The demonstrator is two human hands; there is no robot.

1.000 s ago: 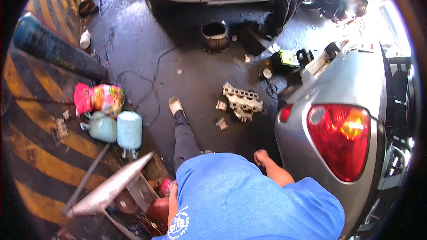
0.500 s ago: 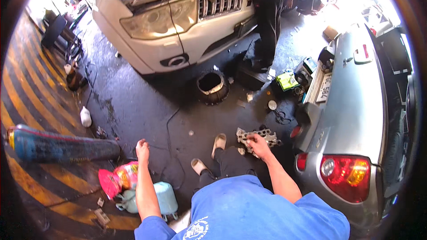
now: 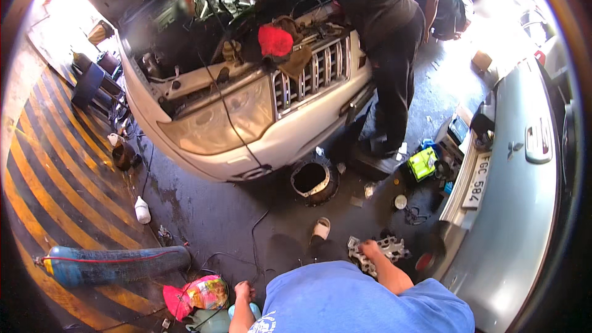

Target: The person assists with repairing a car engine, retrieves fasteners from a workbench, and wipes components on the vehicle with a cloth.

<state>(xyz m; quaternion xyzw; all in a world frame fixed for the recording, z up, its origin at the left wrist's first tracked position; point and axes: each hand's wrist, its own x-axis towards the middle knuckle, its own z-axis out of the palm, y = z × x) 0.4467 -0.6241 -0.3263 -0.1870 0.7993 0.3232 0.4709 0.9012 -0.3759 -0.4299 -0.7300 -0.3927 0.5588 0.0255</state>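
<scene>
- On the back of the silver vehicle point(image 3: 529, 234) to my right, a white licence plate point(image 3: 478, 180) carries one row of dark letters and digits, large and sharp enough for me to read; it is turned nearly on end from where I look.
- On the same vehicle's tailgate, above the plate, I see a small dark three-pointed emblem point(image 3: 515, 150).
- On my blue shirt point(image 3: 357, 299), low on my left side, there is white print point(image 3: 266, 324), too small and partly cut off to read.
- To my left, yellow and black warning stripes point(image 3: 61, 206) mark the floor; they bear pattern, and I can make out their colours plainly.
</scene>
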